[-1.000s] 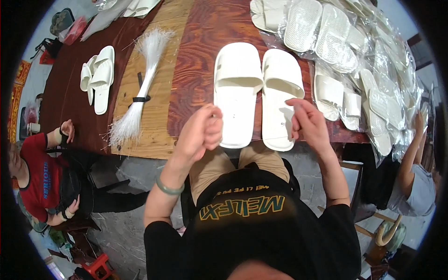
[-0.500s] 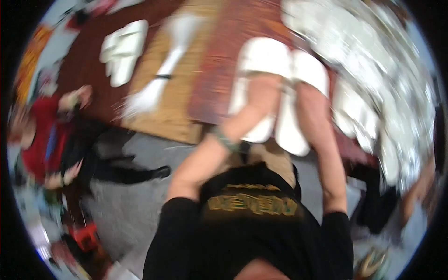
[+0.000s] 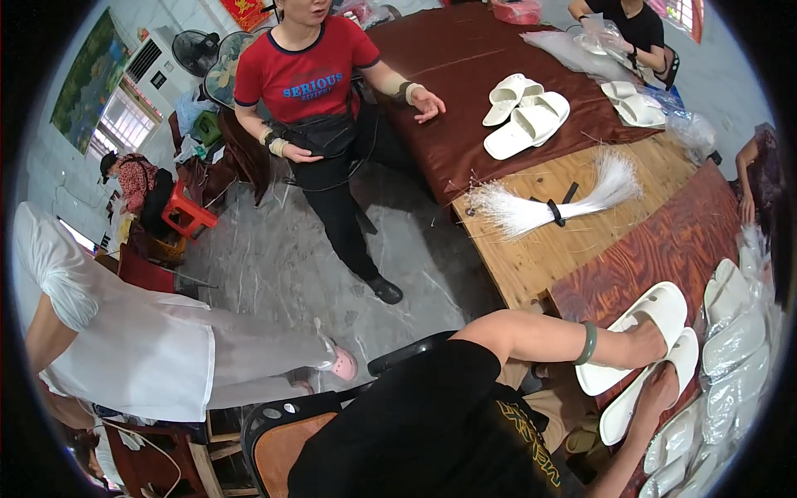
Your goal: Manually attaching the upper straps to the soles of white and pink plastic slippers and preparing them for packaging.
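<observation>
My left hand (image 3: 647,344) reaches into the opening of a white slide slipper (image 3: 599,378), its fingers hidden under the strap and its thumb side against the strap's edge. My right hand (image 3: 660,385) is closed at the strap of a matching slipper (image 3: 623,415) beside it. The two slippers lie side by side, toes pointing away from me, over a reddish wood-grain board (image 3: 643,241). Just to their right, several slippers in clear plastic bags (image 3: 734,357) are piled up. A green bangle circles my left wrist.
Beyond the board, a bundle of thin white strands (image 3: 610,184) lies on bare plywood (image 3: 531,270). More white slippers (image 3: 531,124) rest on brown cloth (image 3: 448,50). A person in red (image 3: 307,75) sits across; another in white (image 3: 124,332) stands left. A chair back (image 3: 290,444) is near me.
My view has swung left, so the slippers and my hands now appear at the lower right. Both hands stay at the same two slippers. The person in white has come into view.
</observation>
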### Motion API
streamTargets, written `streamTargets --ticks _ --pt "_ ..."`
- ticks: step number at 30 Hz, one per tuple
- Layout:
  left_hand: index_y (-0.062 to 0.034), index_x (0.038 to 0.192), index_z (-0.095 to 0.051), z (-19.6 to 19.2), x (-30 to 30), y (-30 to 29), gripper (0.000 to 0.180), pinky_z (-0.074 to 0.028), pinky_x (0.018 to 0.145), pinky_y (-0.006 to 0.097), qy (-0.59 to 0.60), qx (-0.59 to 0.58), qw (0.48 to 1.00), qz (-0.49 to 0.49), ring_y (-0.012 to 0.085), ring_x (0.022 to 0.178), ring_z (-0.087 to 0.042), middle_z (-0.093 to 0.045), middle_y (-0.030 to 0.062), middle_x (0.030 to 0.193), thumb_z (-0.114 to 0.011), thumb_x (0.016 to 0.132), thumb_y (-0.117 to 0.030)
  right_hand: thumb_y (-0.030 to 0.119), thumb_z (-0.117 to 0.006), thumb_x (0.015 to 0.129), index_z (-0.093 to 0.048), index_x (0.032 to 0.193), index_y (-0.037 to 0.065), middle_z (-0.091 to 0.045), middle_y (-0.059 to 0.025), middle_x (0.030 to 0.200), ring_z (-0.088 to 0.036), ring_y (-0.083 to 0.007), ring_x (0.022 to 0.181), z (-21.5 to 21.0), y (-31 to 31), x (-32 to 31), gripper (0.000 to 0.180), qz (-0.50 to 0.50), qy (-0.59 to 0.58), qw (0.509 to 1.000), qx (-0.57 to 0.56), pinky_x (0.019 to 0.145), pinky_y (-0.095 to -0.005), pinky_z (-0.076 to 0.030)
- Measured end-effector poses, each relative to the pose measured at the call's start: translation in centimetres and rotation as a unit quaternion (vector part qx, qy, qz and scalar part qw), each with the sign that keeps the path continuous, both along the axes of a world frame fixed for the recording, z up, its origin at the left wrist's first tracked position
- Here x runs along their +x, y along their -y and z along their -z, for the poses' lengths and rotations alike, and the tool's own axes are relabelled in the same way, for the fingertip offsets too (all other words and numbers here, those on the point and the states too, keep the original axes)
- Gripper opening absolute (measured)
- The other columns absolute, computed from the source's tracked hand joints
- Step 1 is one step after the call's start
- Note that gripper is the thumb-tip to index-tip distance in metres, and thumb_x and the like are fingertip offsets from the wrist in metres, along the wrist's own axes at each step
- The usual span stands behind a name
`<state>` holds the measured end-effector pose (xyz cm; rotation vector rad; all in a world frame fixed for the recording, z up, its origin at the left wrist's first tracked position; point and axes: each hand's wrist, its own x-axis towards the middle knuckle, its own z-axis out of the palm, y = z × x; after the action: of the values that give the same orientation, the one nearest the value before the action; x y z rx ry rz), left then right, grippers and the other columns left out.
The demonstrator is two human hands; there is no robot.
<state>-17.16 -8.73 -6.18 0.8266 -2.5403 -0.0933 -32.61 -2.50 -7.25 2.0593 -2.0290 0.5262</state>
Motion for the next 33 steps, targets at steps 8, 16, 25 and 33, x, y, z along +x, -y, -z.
streamTargets --ticks 8,16,25,33 --pt "-0.0017 0.073 -0.063 0.2 0.0 -0.3 0.013 -0.049 0.060 0.041 -0.062 0.097 0.993 -0.027 0.0301 0.070 -0.064 -0.064 0.0151 0.071 -0.055 0.071 -0.012 0.009 -0.052 0.082 -0.060 0.087 -0.002 -0.061 -0.0213 0.072 -0.059 -0.0378 0.066 -1.0 -0.9 1.0 0.015 -0.007 -0.010 1.000 0.002 0.060 -0.0447 -0.045" --pt "-0.0081 0.072 -0.067 2.9 -3.3 0.0 0.013 -0.049 0.062 0.052 0.000 0.032 0.999 -0.035 0.0304 0.077 -0.062 -0.065 0.0158 0.079 -0.060 0.064 -0.016 0.007 -0.047 0.079 -0.065 0.080 0.004 -0.064 -0.0193 0.079 -0.063 -0.0348 0.073 -0.7 -1.5 -0.3 0.018 0.175 -0.087 0.967 0.166 0.065 -0.0442 -0.050" --pt "-0.0053 0.078 -0.059 0.1 1.4 1.6 0.006 -0.049 0.060 0.037 -0.067 -0.043 0.997 0.017 0.0283 0.067 -0.062 -0.062 0.0138 0.072 -0.055 0.073 -0.004 0.001 -0.052 0.076 -0.057 0.085 -0.001 -0.059 -0.0230 0.074 -0.058 -0.0389 0.071 -1.7 -1.4 2.7 0.011 0.055 0.109 0.991 -0.060 0.064 -0.0455 -0.045" --pt "-0.0052 0.073 -0.058 -1.0 3.8 2.5 0.002 -0.049 0.060 0.036 -0.110 -0.068 0.984 0.124 0.0274 0.065 -0.062 -0.062 0.0112 0.071 -0.057 0.072 -0.005 0.003 -0.055 0.074 -0.056 0.087 0.001 -0.061 -0.0167 0.074 -0.062 -0.0306 0.069 -1.7 -1.8 2.0 0.014 0.096 -0.032 0.995 0.010 0.061 -0.0396 -0.048"
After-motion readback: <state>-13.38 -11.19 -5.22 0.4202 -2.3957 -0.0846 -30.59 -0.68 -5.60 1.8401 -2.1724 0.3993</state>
